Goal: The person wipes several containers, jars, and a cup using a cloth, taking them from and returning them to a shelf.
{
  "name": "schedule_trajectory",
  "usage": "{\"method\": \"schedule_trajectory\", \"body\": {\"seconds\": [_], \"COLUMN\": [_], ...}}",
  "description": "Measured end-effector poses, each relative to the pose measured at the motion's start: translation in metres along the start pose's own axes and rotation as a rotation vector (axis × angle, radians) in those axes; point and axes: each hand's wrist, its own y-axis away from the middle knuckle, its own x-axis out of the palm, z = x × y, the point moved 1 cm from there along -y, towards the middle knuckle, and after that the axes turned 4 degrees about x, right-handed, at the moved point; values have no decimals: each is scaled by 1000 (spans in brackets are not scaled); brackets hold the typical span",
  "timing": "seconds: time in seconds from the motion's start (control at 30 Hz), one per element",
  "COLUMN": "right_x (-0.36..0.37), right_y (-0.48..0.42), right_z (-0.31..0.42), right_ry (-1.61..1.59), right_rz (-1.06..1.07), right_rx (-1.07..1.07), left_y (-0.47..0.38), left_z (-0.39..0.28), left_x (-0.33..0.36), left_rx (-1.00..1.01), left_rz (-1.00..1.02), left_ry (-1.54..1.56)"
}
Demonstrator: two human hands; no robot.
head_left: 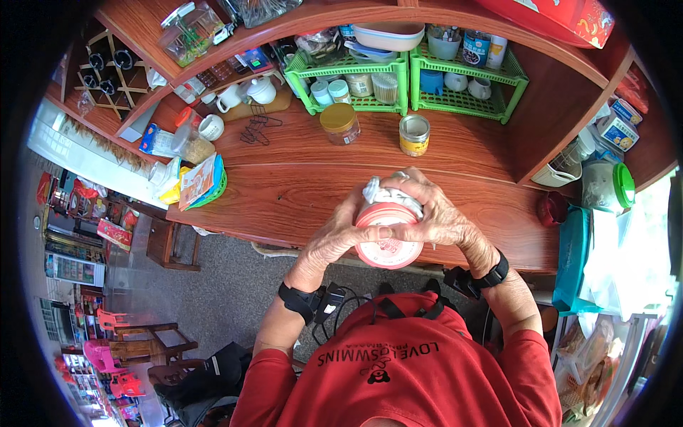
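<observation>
A round pink-and-white container (388, 254) is held up over the front edge of the wooden counter (283, 203). Its end faces me and bears writing. My left hand (341, 229) grips it from the left, with the thumb across the pink rim. On the other side, my right hand (435, 213) holds the container too, its thumb close to the left one. A crumpled white cloth (397, 198) is pinched against the container's far side under the fingers of my right hand. The fingertips behind the container are partly hidden.
On the counter behind stand a gold-lidded plastic jar (340, 128) and a yellow tin (414, 137). Green plastic racks (397, 66) hold cups and jars. A wire stand (259, 128) and a green basket (216, 192) lie left; a dark red bowl (552, 207) sits right.
</observation>
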Motion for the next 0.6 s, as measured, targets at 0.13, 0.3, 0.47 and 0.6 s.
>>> {"method": "schedule_trajectory", "body": {"seconds": [0.13, 0.3, 0.47, 0.6], "right_x": [5, 30, 72, 77], "right_y": [-12, -34, -23, -17], "right_z": [-16, -26, -23, -9], "right_ry": [-133, -1026, -1519, -1521], "right_rz": [-109, -529, -447, -372], "right_rx": [-87, 228, 576, 489], "left_y": [2, -3, -15, -12], "left_z": [9, 33, 37, 47], "left_x": [5, 17, 25, 15], "left_rx": [-26, 79, 269, 272], "left_rz": [-130, -391, -636, -742], "left_ry": [298, 470, 430, 308]}}
